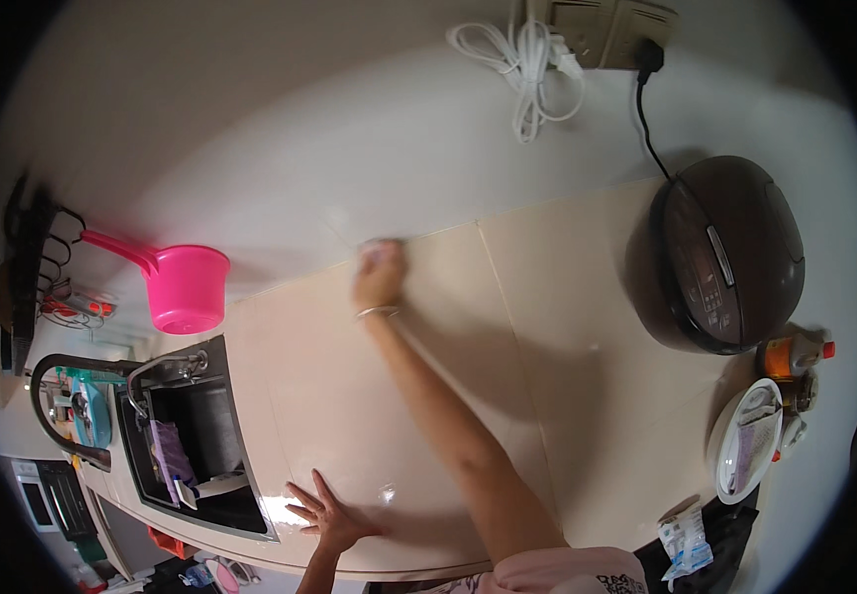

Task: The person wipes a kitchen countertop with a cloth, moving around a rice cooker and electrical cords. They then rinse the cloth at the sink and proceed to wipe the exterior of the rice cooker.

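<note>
My right hand [381, 276] is at the back edge of the pale tiled countertop [339, 386], against the white wall. It is blurred and closed around a small pinkish-purple thing [377, 255], perhaps a cloth, mostly hidden by the fingers. A bracelet circles that wrist. Near the front edge, right of the sink, my left hand [333, 521] rests palm down on the counter with its fingers spread and nothing held.
Left are a dark sink [198, 423] with a faucet [168, 364] and a hanging pink dipper [189, 289]. Right stand a brown rice cooker [740, 252], a white oval bowl [725, 453], a sauce bottle [788, 356] and a plastic packet [687, 538]. A white cord [532, 74] hangs by the sockets.
</note>
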Tool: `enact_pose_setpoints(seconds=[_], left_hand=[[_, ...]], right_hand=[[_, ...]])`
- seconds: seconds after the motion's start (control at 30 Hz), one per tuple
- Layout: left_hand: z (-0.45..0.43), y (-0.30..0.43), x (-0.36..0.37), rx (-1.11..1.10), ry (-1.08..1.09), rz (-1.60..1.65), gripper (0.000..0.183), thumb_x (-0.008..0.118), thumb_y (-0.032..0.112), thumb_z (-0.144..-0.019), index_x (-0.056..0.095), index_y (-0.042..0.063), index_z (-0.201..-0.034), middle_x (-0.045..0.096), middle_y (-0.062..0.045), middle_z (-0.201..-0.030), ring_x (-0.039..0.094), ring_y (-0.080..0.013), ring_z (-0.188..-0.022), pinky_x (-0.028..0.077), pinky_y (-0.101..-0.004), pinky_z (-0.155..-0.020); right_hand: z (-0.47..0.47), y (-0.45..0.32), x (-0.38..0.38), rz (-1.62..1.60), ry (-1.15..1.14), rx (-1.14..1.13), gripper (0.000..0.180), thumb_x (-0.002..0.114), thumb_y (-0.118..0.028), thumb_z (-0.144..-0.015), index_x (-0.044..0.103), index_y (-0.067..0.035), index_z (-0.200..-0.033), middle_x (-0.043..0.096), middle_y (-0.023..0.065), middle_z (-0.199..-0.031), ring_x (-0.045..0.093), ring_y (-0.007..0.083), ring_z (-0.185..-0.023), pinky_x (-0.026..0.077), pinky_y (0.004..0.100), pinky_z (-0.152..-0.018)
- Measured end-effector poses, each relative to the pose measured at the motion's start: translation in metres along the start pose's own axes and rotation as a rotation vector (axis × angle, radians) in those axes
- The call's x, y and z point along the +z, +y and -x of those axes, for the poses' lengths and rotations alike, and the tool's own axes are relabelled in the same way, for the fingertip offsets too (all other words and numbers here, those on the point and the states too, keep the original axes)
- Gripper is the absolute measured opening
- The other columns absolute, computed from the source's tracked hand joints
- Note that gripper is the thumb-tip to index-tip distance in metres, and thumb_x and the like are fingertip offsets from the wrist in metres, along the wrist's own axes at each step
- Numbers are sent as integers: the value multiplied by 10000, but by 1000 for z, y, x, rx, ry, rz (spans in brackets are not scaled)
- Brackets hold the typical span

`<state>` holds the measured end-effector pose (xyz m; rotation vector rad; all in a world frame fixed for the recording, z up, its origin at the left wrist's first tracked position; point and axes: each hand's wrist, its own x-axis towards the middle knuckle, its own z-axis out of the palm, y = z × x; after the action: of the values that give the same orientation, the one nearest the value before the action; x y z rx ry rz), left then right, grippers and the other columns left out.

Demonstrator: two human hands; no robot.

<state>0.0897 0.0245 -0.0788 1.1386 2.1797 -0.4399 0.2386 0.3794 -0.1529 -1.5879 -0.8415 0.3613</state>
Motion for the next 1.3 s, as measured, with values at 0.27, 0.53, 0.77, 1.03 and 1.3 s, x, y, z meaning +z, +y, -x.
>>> enact_pose_setpoints(seconds=[0.27,0.53,0.77,1.03,1.3], left_hand=[[-4,1,-10,68,10,26,1652,915,476,-237,-211,214,-1418,-357,-259,-1381,-269,-543,-1262,113,-796,-864],[4,12,-16,-65,-68,-35,1620,910,469,-270,-198,209,-1423,-356,-265,-1380,-269,-538,-1266,69,-775,-898],[0,8,-11,32,-48,-1,1603,909,462,-287,-190,202,-1425,-359,-267,-1377,-277,-532,-1266,40,-776,-893],[0,1,-13,43,-11,-28,1594,909,456,-297,-185,196,-1426,-370,-268,-1371,-283,-534,-1262,50,-780,-891],[0,13,-19,30,-71,3,1592,909,455,-288,-162,179,-1433,-364,-282,-1368,-302,-547,-1244,42,-795,-861]], right_hand=[[31,-2,12,55,-471,-137,226,417,-140,-924,524,-40,-1096,550,124,-1052,534,298,-994,440,415,-834],[-93,41,-111,211,318,-120,273,599,-80,-785,551,-5,-1044,595,170,-982,583,343,-883,476,393,-758],[-58,26,-45,113,284,-256,323,607,40,-690,507,-8,-994,512,168,-1028,495,324,-999,426,405,-842],[-59,17,-59,94,8,-197,345,660,-23,-679,521,-18,-994,557,148,-970,536,331,-935,424,414,-834],[-60,23,-55,208,251,-261,344,609,-91,-805,464,32,-1092,560,194,-1054,551,356,-972,439,424,-842]])
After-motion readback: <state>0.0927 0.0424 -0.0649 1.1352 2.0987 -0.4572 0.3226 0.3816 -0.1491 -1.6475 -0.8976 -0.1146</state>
